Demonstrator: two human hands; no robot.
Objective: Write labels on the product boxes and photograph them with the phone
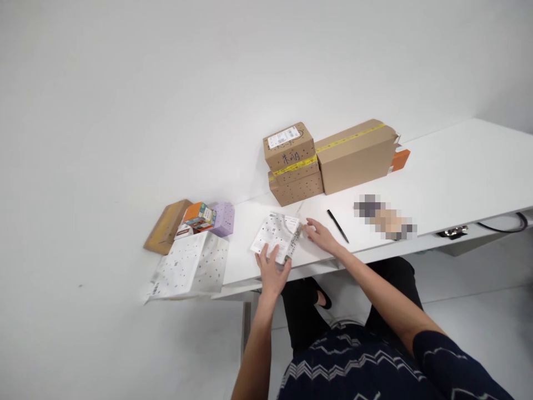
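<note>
A white parcel with small dark dots lies on the table in front of me. My left hand rests on its near side, fingers spread over the top and thumb by the near right corner. At the parcel's right edge, my right hand has its fingertips drawn together beside a tiny yellowish bit. Whether that bit is between the fingers is too small to make out. A black pen lies just right of this hand.
Behind the parcel stand two stacked cardboard boxes and a long cardboard box, with an orange box beyond. To the left are a larger white dotted parcel, a purple box, an orange box and a brown package.
</note>
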